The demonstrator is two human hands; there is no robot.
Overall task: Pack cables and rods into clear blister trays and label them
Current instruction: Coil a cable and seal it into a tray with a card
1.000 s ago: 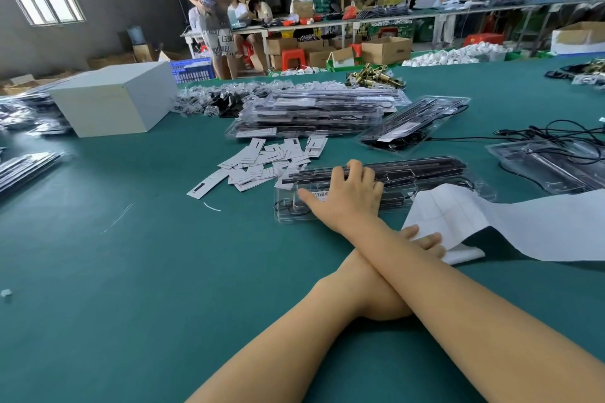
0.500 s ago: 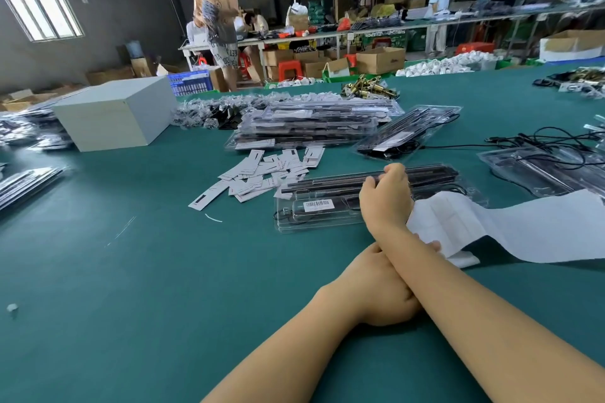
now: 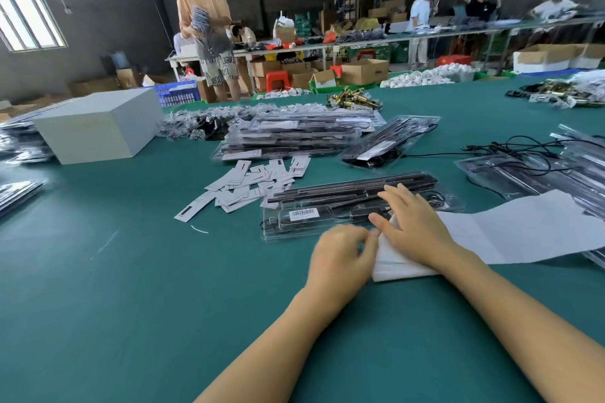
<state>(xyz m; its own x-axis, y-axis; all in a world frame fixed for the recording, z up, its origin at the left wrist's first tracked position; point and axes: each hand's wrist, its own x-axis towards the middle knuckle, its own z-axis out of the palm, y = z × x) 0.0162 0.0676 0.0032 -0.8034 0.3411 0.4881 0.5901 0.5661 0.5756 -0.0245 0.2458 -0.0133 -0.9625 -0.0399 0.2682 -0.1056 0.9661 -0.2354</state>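
A clear blister tray [image 3: 327, 224] lies on the green table, filled with black rods [image 3: 353, 190] and a cable, with a barcode label [image 3: 304, 213] stuck on its lid. A long white label sheet [image 3: 523, 232] lies to its right. My right hand [image 3: 415, 229] rests flat with straight fingers across the tray's right end and the sheet. My left hand [image 3: 340, 258] sits just in front of the tray. Its curled fingers pinch the sheet's near corner, though that hand is blurred.
A stack of packed trays [image 3: 294, 137] and one single tray [image 3: 389, 141] lie behind. Loose paper tags [image 3: 255, 183] are scattered left of the tray. Empty trays [image 3: 507, 173] and black cables [image 3: 523, 147] lie to the right, a grey box [image 3: 98, 124] at far left. People stand beyond.
My arms were crossed with my right hand pressing the tray's left part. They have uncrossed: my right hand slid right onto the sheet and my left hand came to the sheet's corner.
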